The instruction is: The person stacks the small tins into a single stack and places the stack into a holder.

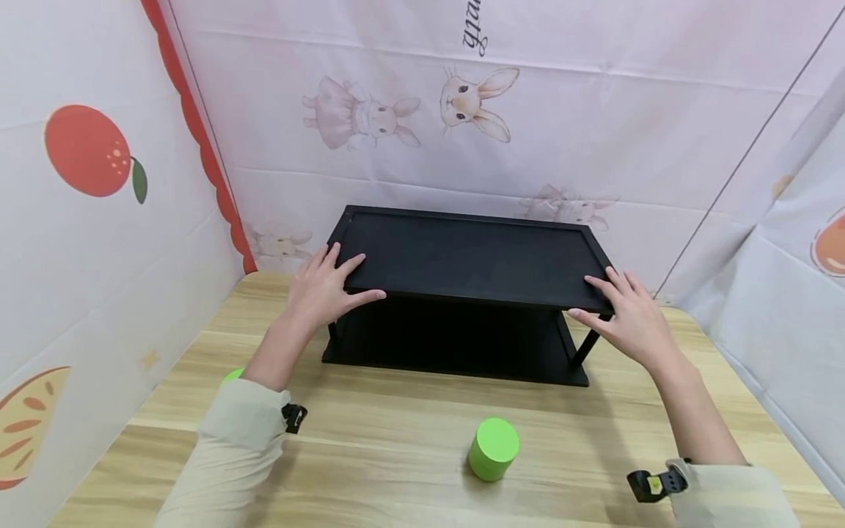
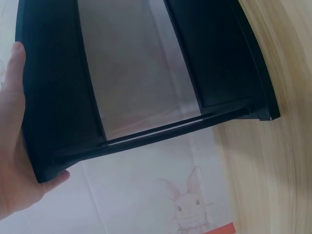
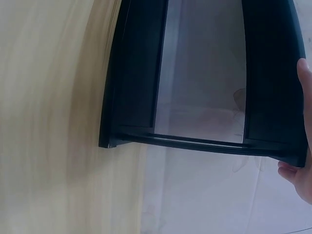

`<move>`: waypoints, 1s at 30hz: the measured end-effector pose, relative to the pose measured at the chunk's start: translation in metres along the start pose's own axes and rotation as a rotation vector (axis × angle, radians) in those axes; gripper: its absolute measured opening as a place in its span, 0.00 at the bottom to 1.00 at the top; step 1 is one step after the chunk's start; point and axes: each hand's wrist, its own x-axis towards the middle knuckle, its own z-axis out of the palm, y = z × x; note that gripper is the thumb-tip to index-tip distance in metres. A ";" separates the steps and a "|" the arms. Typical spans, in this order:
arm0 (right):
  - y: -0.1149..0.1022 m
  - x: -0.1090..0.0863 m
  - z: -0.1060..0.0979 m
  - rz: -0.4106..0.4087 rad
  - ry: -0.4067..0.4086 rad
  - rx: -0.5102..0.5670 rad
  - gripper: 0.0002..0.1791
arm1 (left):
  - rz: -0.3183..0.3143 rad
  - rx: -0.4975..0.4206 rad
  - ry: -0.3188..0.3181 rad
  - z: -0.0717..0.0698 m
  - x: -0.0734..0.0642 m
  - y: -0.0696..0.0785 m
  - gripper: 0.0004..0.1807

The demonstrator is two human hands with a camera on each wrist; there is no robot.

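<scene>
A black two-tier shelf (image 1: 462, 257) stands on the wooden table, its upper board raised on posts above the lower board. My left hand (image 1: 321, 290) grips the upper board's front left corner, thumb along the front edge and other fingers spread over the top and left end. At the opposite front corner, my right hand (image 1: 631, 315) holds the board in much the same way. Both wrist views show fingertips curling past the board's ends. Nearer to me, a green cylinder (image 1: 494, 449) stands upright on the table.
Part of another green object (image 1: 233, 375) shows behind my left forearm. Behind the shelf hangs a pale cloth (image 1: 409, 176) printed with rabbits, and fruit-printed cloth (image 1: 86, 242) lines the left side. The wooden table (image 1: 383, 440) extends in front of the shelf.
</scene>
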 end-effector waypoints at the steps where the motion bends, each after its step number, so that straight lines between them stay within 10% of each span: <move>1: -0.001 -0.001 0.000 -0.007 0.009 0.000 0.40 | 0.011 0.006 0.010 0.000 -0.001 0.000 0.50; 9: -0.010 -0.013 -0.003 -0.084 0.145 0.049 0.32 | 0.161 0.003 0.202 0.000 -0.014 0.007 0.36; 20: -0.039 -0.040 -0.006 -0.320 0.337 0.209 0.25 | 0.457 -0.224 0.550 0.008 -0.038 0.031 0.18; 30: -0.059 -0.074 0.014 -0.227 0.120 0.339 0.27 | 0.544 -0.360 0.400 0.035 -0.068 0.066 0.21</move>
